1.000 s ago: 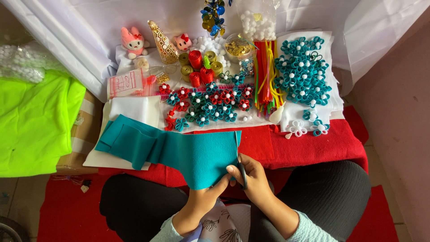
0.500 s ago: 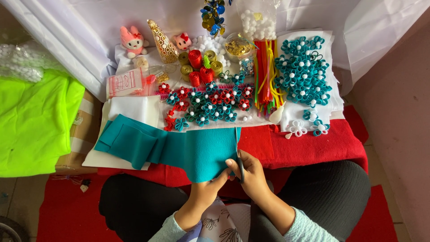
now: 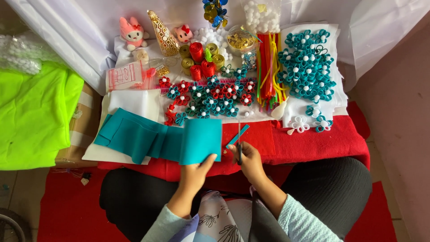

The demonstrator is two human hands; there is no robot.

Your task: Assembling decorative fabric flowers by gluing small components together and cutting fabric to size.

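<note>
Head view, looking down over the lap. Left hand [image 3: 193, 172] grips the near edge of a long folded sheet of teal felt [image 3: 156, 139], fingers clamped on it with the thumb on top; the felt runs from the hand out to the left across a white felt sheet [image 3: 134, 103]. Right hand [image 3: 248, 161] is closed around a pair of dark-handled scissors [image 3: 239, 148], blades pointing to the far side (whether the blades are apart or together cannot be told). A narrow cut strip of teal felt [image 3: 237, 134] lies just right of the sheet's cut edge, beside the blades, on red felt cloth [image 3: 313, 141] covering the tabletop. Farther off: a cluster of small teal and red rolled-felt flowers with white bead centres [image 3: 210, 96], a larger heap of teal flowers [image 3: 307, 67] to the right, a bundle of coloured pipe cleaners [image 3: 268, 67] between them. Neon-green fabric [image 3: 31, 116] lies well apart, far left.
</note>
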